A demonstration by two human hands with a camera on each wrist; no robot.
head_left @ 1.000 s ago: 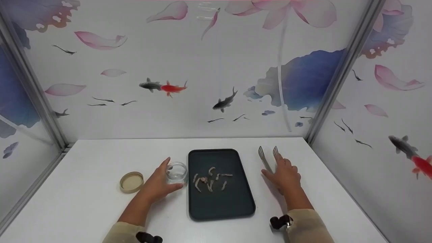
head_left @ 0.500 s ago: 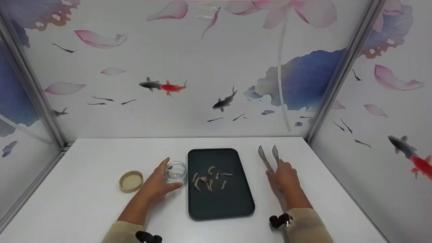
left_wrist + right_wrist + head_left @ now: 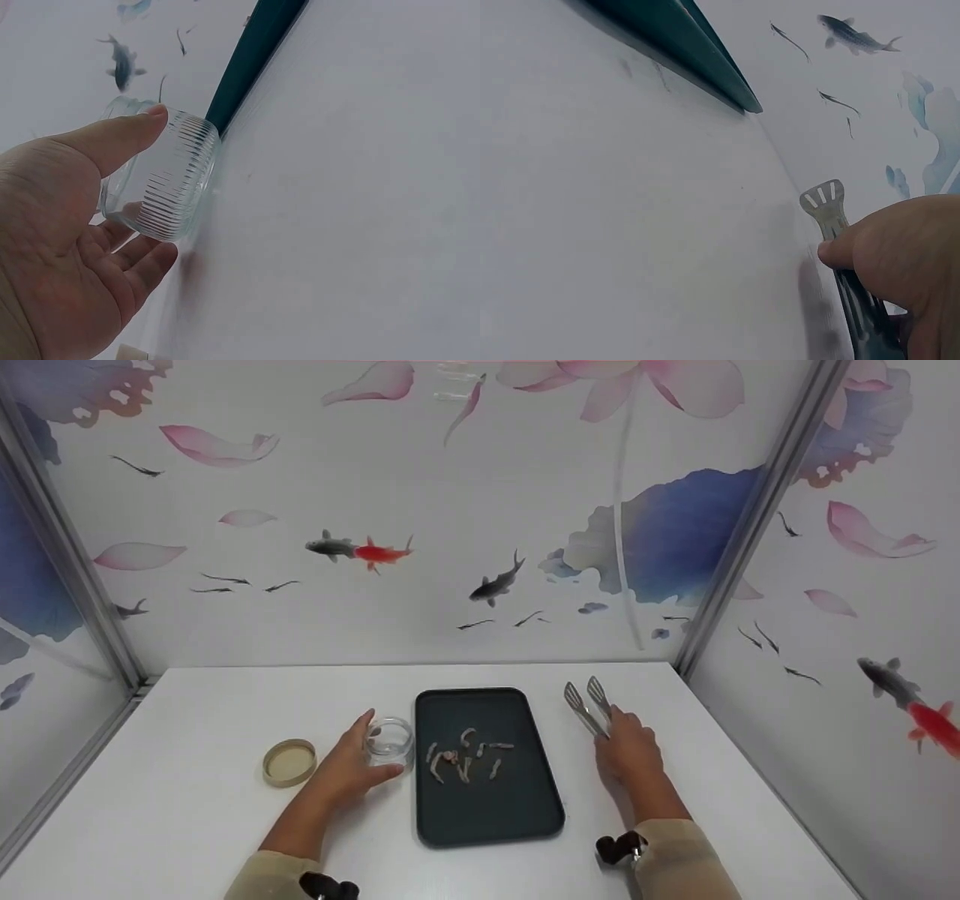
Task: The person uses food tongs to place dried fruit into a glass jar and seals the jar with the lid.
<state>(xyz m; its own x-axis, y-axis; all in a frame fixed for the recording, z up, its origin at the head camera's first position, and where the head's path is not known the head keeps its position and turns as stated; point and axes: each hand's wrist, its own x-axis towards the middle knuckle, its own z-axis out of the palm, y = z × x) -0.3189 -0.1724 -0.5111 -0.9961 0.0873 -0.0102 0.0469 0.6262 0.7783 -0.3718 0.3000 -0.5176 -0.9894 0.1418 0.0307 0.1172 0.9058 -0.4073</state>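
Note:
My left hand (image 3: 349,769) holds an uncovered clear glass jar (image 3: 389,741) beside the left edge of a dark tray (image 3: 495,814). In the left wrist view the thumb lies along one side of the jar (image 3: 176,172), with the other fingers curled at the opposite side; its wall is ribbed. Several small, curled, brownish dried pieces (image 3: 466,771) lie scattered on the tray. To the tray's right, my right hand (image 3: 628,746) grips metal tongs (image 3: 576,701), their slotted tips apart and pointing toward the back wall. The right wrist view shows the thumb pressing the tongs (image 3: 829,217).
A round tan lid (image 3: 289,765) lies on the white table (image 3: 187,810) left of my left hand. White panels (image 3: 420,607) printed with fish and petals enclose the table at the back and sides, joined by metal posts (image 3: 731,521).
My right hand has tightened around the tongs, bringing their tips closer together and swinging them slightly left. The left hand and the jar stay in place.

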